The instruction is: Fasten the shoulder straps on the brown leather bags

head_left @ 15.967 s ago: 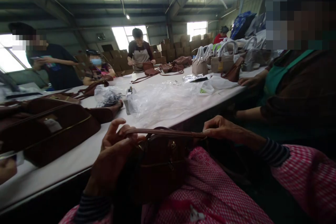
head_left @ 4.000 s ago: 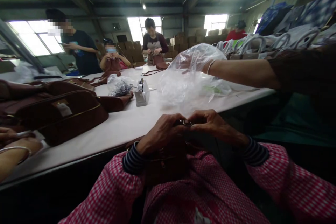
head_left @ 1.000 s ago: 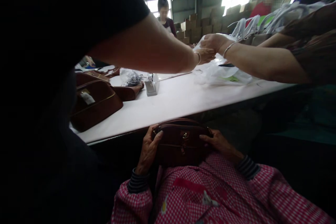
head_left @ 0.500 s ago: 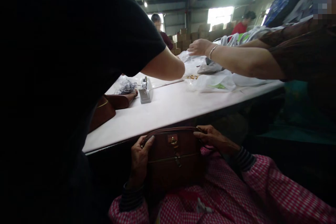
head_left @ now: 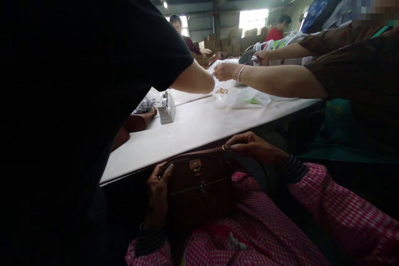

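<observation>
Holding a dark brown leather-like handbag (head_left: 199,212) over pink-and-white checked cloth (head_left: 258,212), gripped at its upper left corner between thumb and fingers of the left hand (head_left: 157,191). Pinching a gold-coloured metal fitting (head_left: 223,147) just above the bag's upper right corner with the right hand (head_left: 255,147). Facing a white tabletop (head_left: 193,116) with a grey tape dispenser (head_left: 166,112).

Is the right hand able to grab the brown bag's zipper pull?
Probably yes: nothing covers the zipper pull on the bag, but the right hand seems to pinch a small metal piece.
</observation>
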Demonstrator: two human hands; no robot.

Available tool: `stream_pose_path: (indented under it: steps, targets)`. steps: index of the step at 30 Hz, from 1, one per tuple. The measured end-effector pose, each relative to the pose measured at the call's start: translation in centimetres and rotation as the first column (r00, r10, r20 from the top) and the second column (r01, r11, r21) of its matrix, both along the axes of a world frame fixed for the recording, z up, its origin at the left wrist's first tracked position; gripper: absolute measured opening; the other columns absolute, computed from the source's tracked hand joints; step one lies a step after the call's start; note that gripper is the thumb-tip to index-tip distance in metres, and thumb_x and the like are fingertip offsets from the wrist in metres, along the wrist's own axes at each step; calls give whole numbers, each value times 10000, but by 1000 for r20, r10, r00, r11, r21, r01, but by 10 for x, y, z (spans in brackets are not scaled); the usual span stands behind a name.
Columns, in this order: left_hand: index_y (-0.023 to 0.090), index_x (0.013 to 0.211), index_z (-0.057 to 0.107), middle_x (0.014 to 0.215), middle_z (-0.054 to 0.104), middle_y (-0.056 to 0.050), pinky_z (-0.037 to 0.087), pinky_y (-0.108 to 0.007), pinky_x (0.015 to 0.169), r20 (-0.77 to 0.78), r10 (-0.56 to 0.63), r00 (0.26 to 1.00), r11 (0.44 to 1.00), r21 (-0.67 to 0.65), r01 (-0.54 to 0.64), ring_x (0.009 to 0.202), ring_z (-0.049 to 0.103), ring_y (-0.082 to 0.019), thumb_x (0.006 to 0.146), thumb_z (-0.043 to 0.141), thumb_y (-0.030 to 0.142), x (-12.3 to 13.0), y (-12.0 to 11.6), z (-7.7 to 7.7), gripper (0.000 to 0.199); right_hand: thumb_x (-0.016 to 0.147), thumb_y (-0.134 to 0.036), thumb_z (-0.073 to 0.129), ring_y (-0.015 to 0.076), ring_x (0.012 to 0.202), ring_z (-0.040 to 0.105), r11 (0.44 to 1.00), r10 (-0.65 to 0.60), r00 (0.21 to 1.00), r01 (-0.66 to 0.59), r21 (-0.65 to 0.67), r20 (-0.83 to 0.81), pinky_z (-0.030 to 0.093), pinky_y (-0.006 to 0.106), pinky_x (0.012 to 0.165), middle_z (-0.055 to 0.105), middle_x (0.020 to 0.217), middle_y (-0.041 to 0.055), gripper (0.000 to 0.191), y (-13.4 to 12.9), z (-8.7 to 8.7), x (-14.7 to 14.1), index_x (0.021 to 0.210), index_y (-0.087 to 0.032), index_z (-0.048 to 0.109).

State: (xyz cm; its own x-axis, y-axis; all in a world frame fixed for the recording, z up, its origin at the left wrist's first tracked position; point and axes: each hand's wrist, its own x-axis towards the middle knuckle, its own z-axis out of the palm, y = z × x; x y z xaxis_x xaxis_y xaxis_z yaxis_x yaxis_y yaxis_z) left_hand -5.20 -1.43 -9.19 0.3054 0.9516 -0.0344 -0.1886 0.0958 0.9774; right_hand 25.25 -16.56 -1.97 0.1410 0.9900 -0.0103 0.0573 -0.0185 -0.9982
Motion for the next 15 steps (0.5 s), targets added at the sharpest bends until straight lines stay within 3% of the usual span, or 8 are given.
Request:
stream_pose_path:
  steps: [5,8,12,15]
  targets:
    - [220,1193,714,945,804,-21,615,-381,776,-89,59,994,996,65,-54,809,765,-250,720,862,514,-4,2,-4,576,739,-365,884,111,679,605,999,-47,991,44,-26,-128,373,192,523,783,1002,96,407,2,-6,1,1068,-136,817]
    - [213,1227,722,952,807,-36,616,-388,765,-132,106,986,989,115,-91,814,764,-264,714,864,506,-6,3,-4,608,733,-348,888,115,681,612,998,-54,989,51,-23,-140,383,198,535,785,962,89,379,4,-11,0,1039,-133,823]
    - [229,1270,707,964,807,-30,619,-411,796,-134,110,985,991,94,-98,863,763,-284,721,865,463,-8,-2,5,618,747,-372,883,61,565,481,997,-64,981,71,32,-182,271,195,477,740,806,42,362,6,-13,-4,1017,-136,828]
    - [209,1186,744,1019,808,-36,605,-438,900,-122,118,986,989,106,-105,992,753,-314,705,866,450,-8,-5,13,552,764,-391,878,38,529,394,995,-70,974,84,53,-216,213,197,465,704,772,17,366,7,-9,-7,1027,-142,821]
